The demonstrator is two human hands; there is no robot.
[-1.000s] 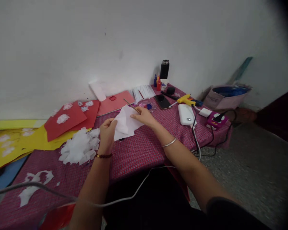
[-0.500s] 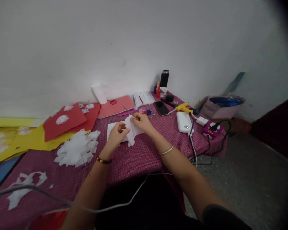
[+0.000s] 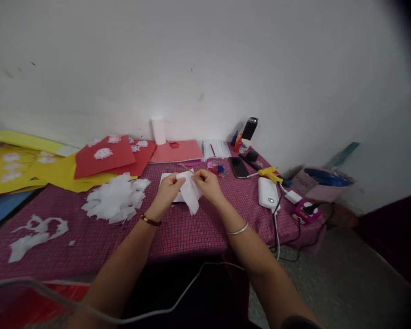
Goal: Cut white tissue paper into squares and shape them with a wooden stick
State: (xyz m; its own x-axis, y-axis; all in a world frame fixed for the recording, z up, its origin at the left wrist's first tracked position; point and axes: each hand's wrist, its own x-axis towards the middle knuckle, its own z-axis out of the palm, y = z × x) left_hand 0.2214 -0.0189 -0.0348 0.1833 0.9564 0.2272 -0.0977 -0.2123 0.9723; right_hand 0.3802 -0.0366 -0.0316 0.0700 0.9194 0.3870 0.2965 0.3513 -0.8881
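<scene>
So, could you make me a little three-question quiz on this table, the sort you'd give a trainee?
1. Pick one: what is between the left hand and the right hand?
A) a cup
B) white paper
C) a flask

2. True or false: seen in the picture, the glue gun lies to the right of the phone.

3. Fill the gap: the paper heap lies nearer the ____ hand.

Key: 1 B; 2 true; 3 left.
</scene>
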